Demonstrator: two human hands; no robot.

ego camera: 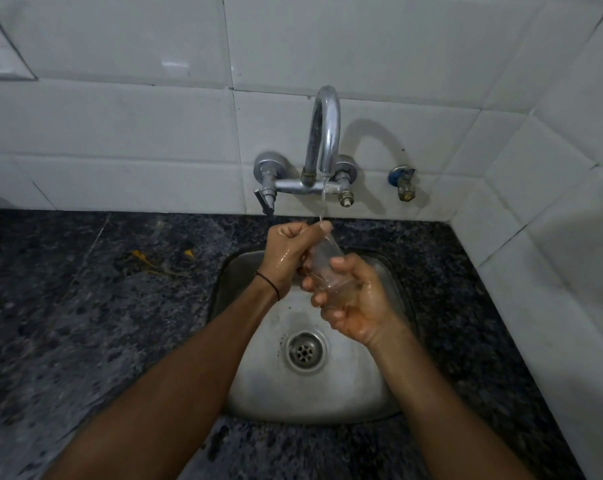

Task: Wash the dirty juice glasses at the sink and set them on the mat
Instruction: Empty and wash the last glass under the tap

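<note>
Curled round the bottom of a clear juice glass [324,263], the right hand [357,306] holds it tipped over the steel sink [258,393]. The left hand [289,252] grips the top and hides the rim. The see-through sides are hard to see. Thin water [322,202] falls from the tap [324,133].

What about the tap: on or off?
On: a thin stream falls from the tap onto the glass above the sink.
</note>
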